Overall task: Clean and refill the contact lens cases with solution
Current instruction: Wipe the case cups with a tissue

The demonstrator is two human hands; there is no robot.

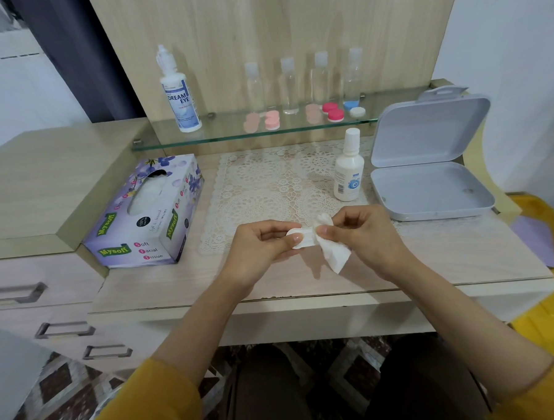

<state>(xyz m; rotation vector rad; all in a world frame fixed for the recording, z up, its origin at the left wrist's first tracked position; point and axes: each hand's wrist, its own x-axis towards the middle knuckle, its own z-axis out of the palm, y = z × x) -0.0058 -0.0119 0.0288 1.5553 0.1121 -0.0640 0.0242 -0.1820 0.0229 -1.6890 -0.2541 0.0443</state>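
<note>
White lens case (pixel 306 239), tissue (pixel 334 256) apparently inside

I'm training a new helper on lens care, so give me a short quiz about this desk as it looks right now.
1. True or false: the grey storage box is closed.
2. The left hand holds a white lens case. What does the right hand hold against it? A) cotton swab B) tissue C) bottle cap
3. Fill in: the Dream Eye solution bottle stands on the ___ shelf.
Key: 1 false, it lies open; 2 B; 3 glass.
</note>
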